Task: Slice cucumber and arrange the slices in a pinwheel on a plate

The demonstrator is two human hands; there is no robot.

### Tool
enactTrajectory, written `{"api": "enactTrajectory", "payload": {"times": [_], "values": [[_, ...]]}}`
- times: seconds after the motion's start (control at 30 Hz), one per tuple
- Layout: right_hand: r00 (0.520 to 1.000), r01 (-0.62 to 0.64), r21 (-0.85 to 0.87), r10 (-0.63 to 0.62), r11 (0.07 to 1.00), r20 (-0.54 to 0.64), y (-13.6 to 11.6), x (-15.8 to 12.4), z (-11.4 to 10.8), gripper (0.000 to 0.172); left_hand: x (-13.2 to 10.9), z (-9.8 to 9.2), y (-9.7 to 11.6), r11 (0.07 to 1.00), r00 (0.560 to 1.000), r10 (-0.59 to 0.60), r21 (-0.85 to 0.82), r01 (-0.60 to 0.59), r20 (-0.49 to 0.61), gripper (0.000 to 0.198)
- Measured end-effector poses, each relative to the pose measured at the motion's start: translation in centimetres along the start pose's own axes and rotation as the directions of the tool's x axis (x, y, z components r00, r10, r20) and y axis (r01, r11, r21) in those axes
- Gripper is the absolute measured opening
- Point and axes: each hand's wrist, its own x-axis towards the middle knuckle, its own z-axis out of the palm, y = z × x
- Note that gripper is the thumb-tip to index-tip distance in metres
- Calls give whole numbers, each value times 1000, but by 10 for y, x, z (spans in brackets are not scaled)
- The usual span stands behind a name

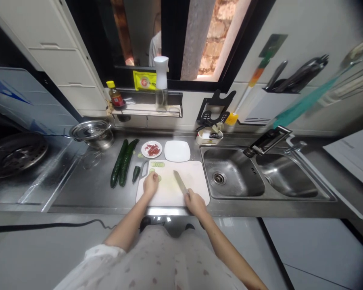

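Note:
A white cutting board [166, 197] with a grey handle lies on the steel counter in front of me. My right hand [196, 203] is closed around the handle of a kitchen knife [180, 182], its blade lying over the board and pointing away from me. Over the board's left side, my left hand [151, 183] has its fingers drawn together at cucumber slices [159, 178], seemingly pinching one. Behind it, more slices [157, 164] overlap in a row. Left of the board are a cut cucumber piece [136, 174] and two whole cucumbers [119, 165].
Behind the board sit a plate of chopped red bits [151, 149] and a white square dish [177, 150]. A double sink [234, 171] is at right. A lidded steel pot [92, 133] and a wok [15, 155] stand left. A spray bottle [161, 82] is on the shelf.

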Motion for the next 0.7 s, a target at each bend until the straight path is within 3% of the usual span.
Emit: {"api": "enactTrajectory", "payload": {"times": [0.2, 0.37, 0.53, 0.7], "values": [[1000, 8, -1, -8, 1000, 5, -2, 2, 0, 25, 6, -16, -7, 997, 990, -82, 3, 83, -113, 21], [1000, 21, 14, -21, 1000, 8, -3, 0, -2, 24, 7, -19, -12, 991, 986, -100, 71, 110, -134, 23], [1000, 2, 12, -2, 1000, 6, -2, 0, -3, 25, 8, -16, -17, 988, 991, -74, 125, 87, -112, 22], [1000, 15, 3, -14, 1000, -8, -2, 2, -1, 25, 11, -16, -18, 988, 987, -16, 149, 40, -158, 27]]}}
